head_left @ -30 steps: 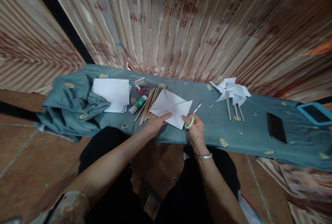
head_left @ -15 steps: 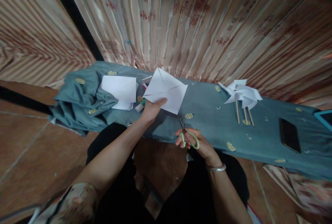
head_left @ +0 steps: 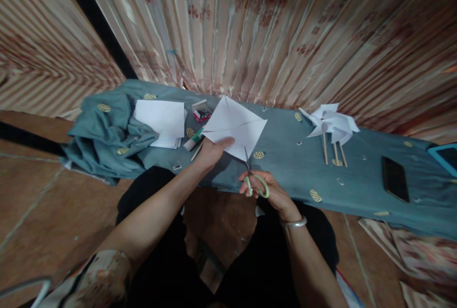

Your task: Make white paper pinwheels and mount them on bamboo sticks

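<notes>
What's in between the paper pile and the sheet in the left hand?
Between the pile and sheet, the head view shows a red box, glue stick and wooden stick.

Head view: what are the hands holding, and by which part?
Left hand: the paper, by its lower-left edge. Right hand: the scissors, by the handles.

Facing you, a pleated curtain point(head_left: 214, 36) with reddish prints spans the far side. A black post point(head_left: 100, 22) slants at left; below your teal cloth-covered bench point(head_left: 285, 170) lies brown floor point(head_left: 35, 232).
</notes>
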Motion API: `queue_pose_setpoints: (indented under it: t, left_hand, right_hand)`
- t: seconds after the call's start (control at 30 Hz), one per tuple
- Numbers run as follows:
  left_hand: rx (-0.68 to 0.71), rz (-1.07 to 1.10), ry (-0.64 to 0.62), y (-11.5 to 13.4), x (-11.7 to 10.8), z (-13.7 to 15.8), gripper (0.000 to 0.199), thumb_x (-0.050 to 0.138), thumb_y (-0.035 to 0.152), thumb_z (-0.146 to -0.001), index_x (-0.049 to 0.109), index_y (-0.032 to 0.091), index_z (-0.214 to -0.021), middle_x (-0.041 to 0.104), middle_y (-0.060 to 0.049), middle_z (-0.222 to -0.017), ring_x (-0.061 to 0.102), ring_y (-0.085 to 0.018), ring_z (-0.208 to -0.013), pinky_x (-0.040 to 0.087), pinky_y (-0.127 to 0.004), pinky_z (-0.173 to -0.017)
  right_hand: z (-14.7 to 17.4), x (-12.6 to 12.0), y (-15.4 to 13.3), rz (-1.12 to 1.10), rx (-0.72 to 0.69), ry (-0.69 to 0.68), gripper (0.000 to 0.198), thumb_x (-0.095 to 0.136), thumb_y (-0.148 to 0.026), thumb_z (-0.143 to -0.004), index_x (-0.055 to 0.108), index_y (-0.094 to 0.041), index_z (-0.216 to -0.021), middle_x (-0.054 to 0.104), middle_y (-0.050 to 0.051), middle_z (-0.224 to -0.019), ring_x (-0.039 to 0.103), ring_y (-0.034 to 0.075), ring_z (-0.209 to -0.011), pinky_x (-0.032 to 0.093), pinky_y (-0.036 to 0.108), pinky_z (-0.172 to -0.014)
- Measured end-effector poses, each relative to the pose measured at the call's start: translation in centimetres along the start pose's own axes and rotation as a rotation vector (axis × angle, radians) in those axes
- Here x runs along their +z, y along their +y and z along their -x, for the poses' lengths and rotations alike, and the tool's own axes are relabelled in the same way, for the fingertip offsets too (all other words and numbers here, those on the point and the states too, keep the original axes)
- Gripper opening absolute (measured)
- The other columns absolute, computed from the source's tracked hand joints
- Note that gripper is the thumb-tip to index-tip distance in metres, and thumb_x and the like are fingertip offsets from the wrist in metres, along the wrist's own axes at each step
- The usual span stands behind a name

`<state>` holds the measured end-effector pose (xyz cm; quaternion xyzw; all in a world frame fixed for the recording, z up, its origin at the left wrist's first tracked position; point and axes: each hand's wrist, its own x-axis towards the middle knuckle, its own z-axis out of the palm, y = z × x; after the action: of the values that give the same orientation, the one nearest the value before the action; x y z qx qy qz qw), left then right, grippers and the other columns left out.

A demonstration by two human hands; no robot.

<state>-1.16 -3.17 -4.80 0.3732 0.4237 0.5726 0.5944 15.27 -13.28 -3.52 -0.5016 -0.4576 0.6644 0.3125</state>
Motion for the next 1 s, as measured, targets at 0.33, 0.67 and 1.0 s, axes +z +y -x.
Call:
queue_pose_setpoints:
  t: [0.33, 0.67, 1.0]
  left_hand:
    - [-0.006, -0.017, 0.008, -0.21, -0.11, -0.09, 0.065, 0.078, 0.021, -0.054, 0.061, 0.016, -0.116, 0.072, -0.007, -0.101, 0.066, -0.024, -0.093, 0.050, -0.038, -0.089]
    - [-0.035, -0.020, 0.015, 0.16, 0.00, -0.01, 0.062, 0.079, 0.023, -0.052, 0.062, 0.015, -0.111, 0.073, -0.008, -0.095, 0.067, -0.025, -0.091, 0.051, -0.039, -0.088]
    - [-0.026, -0.005, 0.010, 0.11, -0.11, -0.05, 0.062, 0.079, 0.022, -0.053, 0.062, 0.015, -0.113, 0.073, -0.008, -0.097, 0.067, -0.027, -0.094, 0.051, -0.040, -0.089]
  right_hand:
    - [-0.01, -0.02, 0.09, 0.013, 0.010, 0.011, 0.054, 0.067, -0.065, -0.071, 0.065, -0.014, -0.090, 0.068, 0.004, -0.069, 0.054, 0.010, -0.054, 0.035, 0.021, -0.046]
    - [-0.11, 0.19, -0.15, 0.013, 0.010, 0.035, 0.052, 0.071, -0.065, -0.068, 0.064, -0.016, -0.084, 0.065, 0.000, -0.061, 0.051, 0.008, -0.049, 0.036, 0.021, -0.046]
    - [-0.05, 0.24, -0.23, 0.004, 0.034, 0.059, 0.052, 0.075, -0.063, -0.064, 0.064, -0.016, -0.083, 0.063, -0.001, -0.058, 0.051, 0.007, -0.047, 0.036, 0.020, -0.045]
